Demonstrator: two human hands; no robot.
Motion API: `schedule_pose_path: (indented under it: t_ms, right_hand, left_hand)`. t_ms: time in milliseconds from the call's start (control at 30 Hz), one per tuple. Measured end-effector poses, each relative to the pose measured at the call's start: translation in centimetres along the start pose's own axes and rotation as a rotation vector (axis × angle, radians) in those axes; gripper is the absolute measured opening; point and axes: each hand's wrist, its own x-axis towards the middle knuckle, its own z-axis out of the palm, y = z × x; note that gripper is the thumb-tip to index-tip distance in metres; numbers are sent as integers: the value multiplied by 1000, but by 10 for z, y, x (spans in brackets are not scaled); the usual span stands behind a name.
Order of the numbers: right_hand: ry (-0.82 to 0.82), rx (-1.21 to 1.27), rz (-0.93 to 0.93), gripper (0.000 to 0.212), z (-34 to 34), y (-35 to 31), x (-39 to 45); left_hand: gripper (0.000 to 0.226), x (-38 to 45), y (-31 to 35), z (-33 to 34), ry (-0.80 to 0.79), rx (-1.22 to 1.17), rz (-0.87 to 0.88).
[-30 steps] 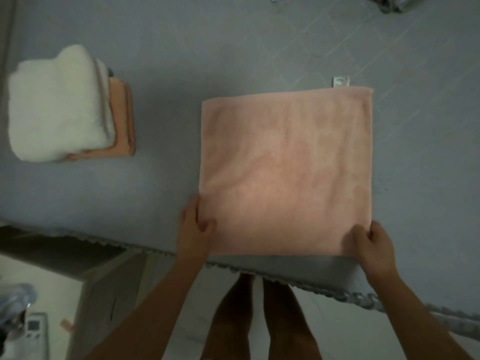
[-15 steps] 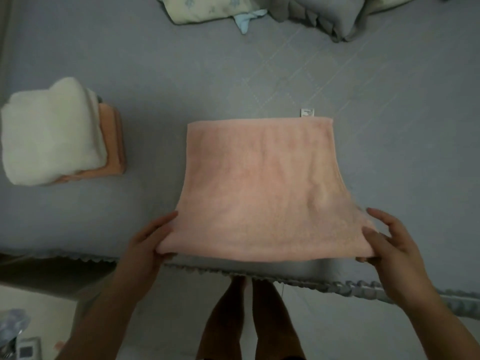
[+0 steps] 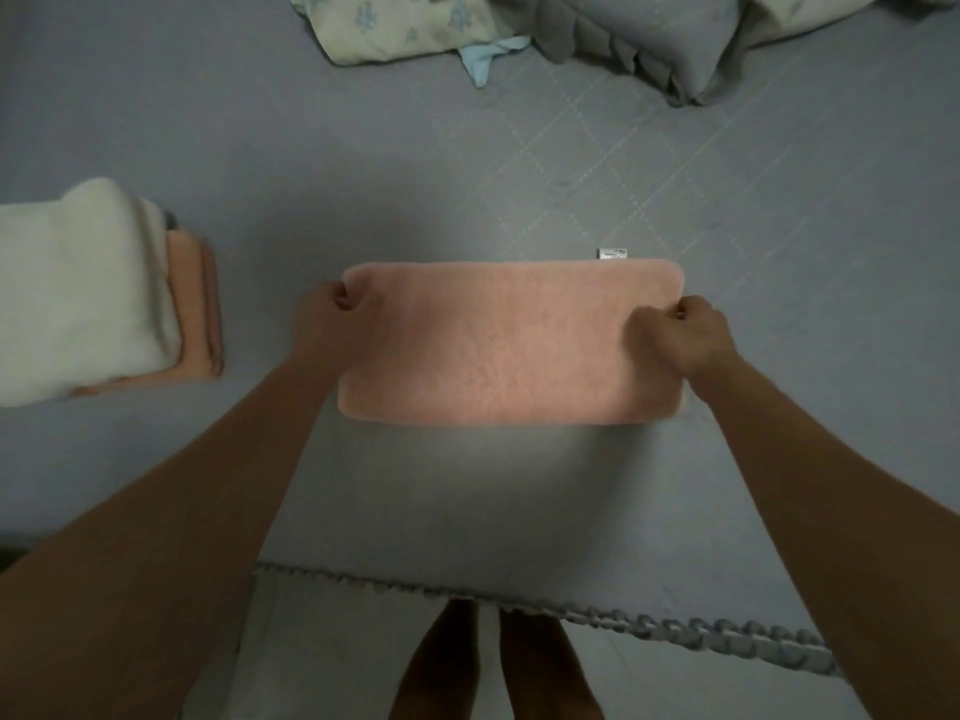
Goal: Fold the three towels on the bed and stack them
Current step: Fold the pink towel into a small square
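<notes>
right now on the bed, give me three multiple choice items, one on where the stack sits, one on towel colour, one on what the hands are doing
1. Where is the stack of folded towels relative to the pink towel being folded?
A. To its left
B. To its right
C. On top of it

2. What colour is the top towel of the stack?
A. Blue
B. White
C. Green

3. What is the state of the two hands?
A. Both lie flat and open on the bed
B. One hand is out of view
C. Both are closed on the towel's far corners

Answers:
1. A, since the stack sits at the left edge of the view, apart from the pink towel.
2. B, since the white towel lies over a pink one.
3. C, since the left hand and right hand each show a closed grip at a corner of the doubled towel.
</notes>
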Motion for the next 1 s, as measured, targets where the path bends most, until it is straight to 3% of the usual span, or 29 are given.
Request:
schedule_pose_path:
  t_ms: [233, 300, 333, 400, 433, 500, 567, 633, 700, 833, 900, 1000]
  right_hand:
    - [101, 22, -126, 21, -8, 18, -13]
    - [177, 86, -84, 29, -9, 14, -15]
    - [263, 98, -124, 36, -6, 8, -17]
    - [380, 47, -405, 38, 12, -14, -26]
    - [341, 1, -573, 39, 29, -26, -34]
    - [110, -174, -805, 56, 73, -42, -50]
    - [-30, -430, -917, 67, 114, -41, -55]
    - [1, -633, -1002, 71, 129, -26, -40]
    - [78, -664, -977, 76, 117, -8, -14]
    - [207, -727, -749, 78, 70, 26, 12]
    - [213, -668, -596, 77, 49, 35, 9]
    - [231, -472, -312, 75, 31, 44, -5]
  left_hand:
    - [23, -6, 2, -5, 135, -79, -68]
    - [31, -8, 3, -3, 251, 51, -64]
    - [39, -10, 5, 1, 304, 133, 26]
    - [49, -21, 17, 20, 279, 276, 377]
    - [52, -28, 25, 36, 208, 330, 545]
    - [55, -38, 37, 74, 40, 393, 737]
    - [56, -36, 32, 101, -36, 455, 773]
    - [60, -19, 11, 103, -10, 583, 694]
    - [64, 2, -15, 89, 58, 679, 666]
    - [66, 12, -38, 57, 90, 691, 565]
    - [69, 10, -30, 43, 84, 716, 452]
    - [66, 12, 4, 31, 35, 836, 487]
